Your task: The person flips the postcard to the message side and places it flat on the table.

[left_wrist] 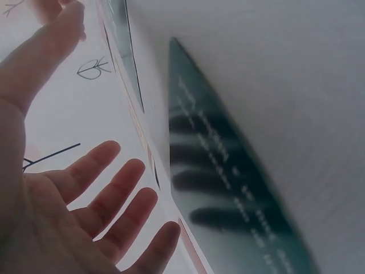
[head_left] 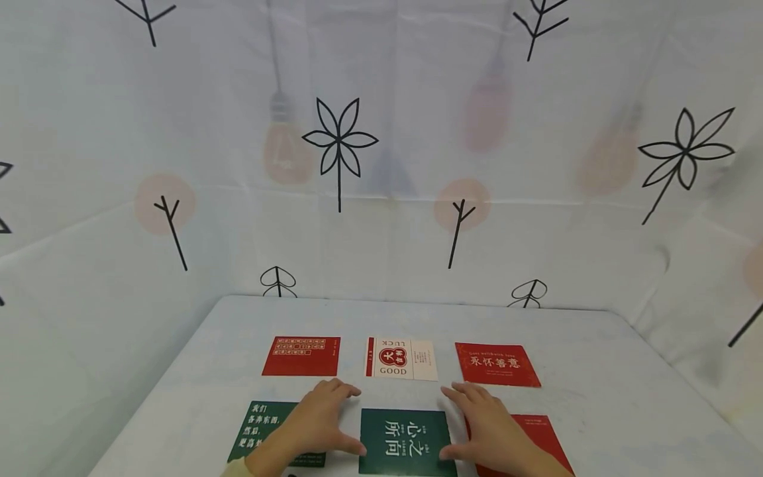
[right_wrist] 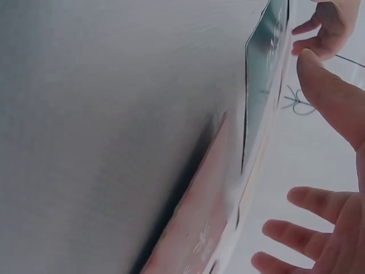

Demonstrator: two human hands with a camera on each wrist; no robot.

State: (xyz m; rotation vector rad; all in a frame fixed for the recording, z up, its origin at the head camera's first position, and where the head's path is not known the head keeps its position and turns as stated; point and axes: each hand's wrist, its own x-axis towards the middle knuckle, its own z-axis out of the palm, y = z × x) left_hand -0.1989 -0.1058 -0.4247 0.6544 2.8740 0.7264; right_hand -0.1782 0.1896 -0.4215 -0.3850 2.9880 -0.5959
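"Where was the middle green card (head_left: pixel 408 440) found?"

"Well apart from the far edge of the tabletop (head_left: pixel 602 391), between the left hand (head_left: pixel 322 419) and right hand (head_left: pixel 487 424)."

"And the grip?"

"Fingers were seen apart on both; the near red card (head_left: pixel 544 432) was partly hidden by the right."

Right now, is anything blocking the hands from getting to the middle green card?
Nothing visible is. The left hand and right hand flank the middle green card; the left green card and near right red card lie beneath the hands, not in between.
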